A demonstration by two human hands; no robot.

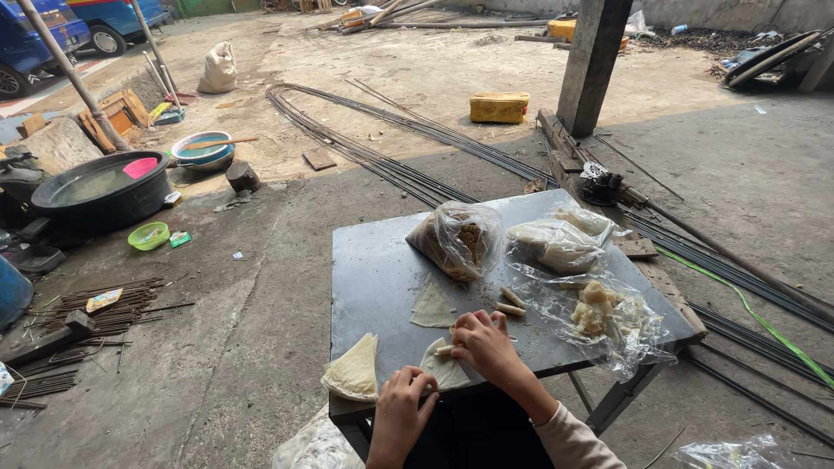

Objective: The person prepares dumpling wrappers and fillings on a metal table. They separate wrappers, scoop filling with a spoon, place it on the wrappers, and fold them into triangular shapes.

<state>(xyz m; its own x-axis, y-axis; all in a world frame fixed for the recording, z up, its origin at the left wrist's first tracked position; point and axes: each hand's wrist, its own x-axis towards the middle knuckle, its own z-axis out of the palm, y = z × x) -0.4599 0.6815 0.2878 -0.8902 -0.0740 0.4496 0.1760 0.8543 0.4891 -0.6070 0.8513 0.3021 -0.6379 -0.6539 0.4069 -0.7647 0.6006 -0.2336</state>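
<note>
Both hands, left hand and right hand, pinch a wrapper on the grey tabletop, clear bags behind.

Sunlit outdoor concrete yard, steel rods, grey metal table, pillar

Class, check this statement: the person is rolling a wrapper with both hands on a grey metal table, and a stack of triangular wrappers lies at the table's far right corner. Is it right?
Not quite. The head view shows the stack of triangular wrappers at the near left corner of the grey metal table, beside the left hand. The rest holds: both hands, the right hand too, work on a wrapper.
</note>
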